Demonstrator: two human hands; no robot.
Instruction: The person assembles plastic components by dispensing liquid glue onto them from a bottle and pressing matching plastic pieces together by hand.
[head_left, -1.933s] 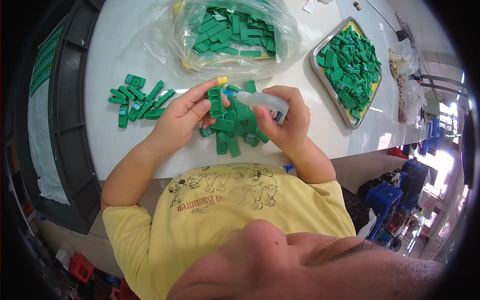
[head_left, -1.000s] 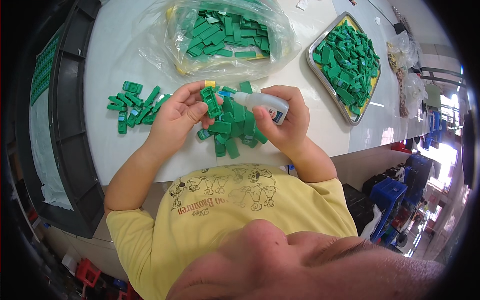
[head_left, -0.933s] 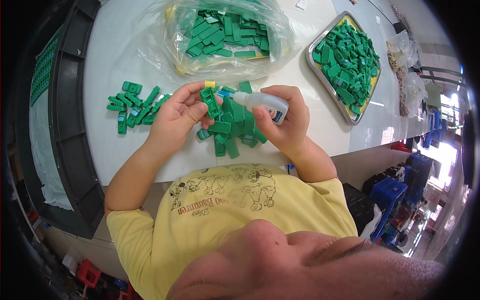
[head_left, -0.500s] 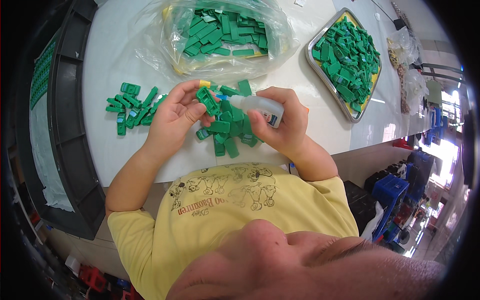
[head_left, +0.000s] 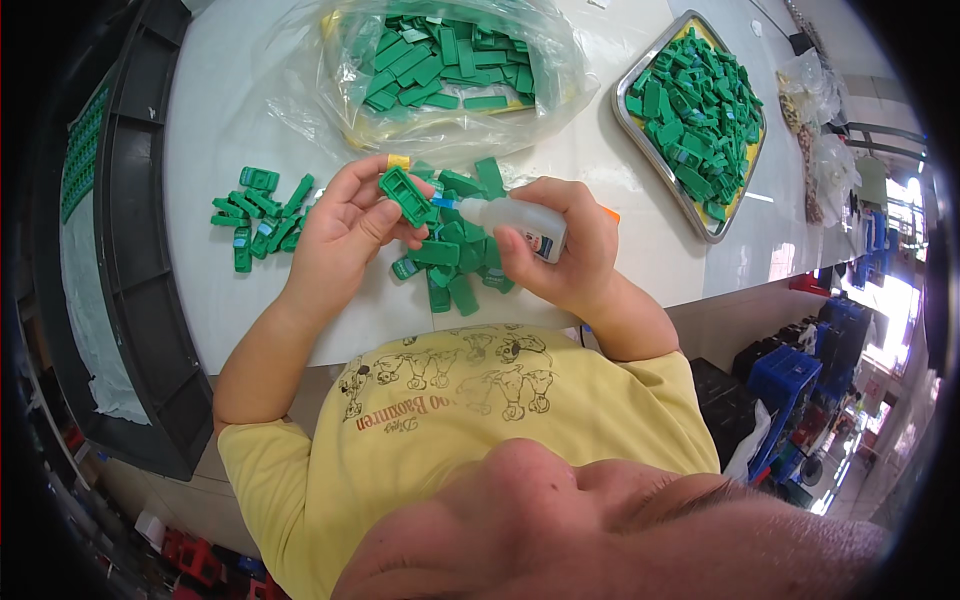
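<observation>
My left hand (head_left: 345, 225) pinches a hollow green plastic part (head_left: 405, 196) between thumb and fingers, its recessed side showing. Yellow tape wraps one fingertip of that hand. In my right hand (head_left: 575, 235) is a small translucent squeeze bottle (head_left: 520, 222), tilted sideways, with a blue nozzle tip close against the right edge of the green part. Whether the tip touches the part I cannot tell. Beneath both hands lies a loose pile of green plastic parts (head_left: 455, 250). Another small group of green parts (head_left: 260, 215), some with pale blue areas, lies left of my left hand.
A clear plastic bag (head_left: 560, 90) with many flat green pieces lies at the far middle. At the far right, a metal tray (head_left: 640, 145) is heaped with green parts. A dark grey crate (head_left: 150, 250) stands along the left table edge. Blue crates (head_left: 785, 385) are beyond the table on the right.
The green part in my left hand has shifted slightly left and away from me, and its hollow side faces up more. The bottle stays close beside it.
</observation>
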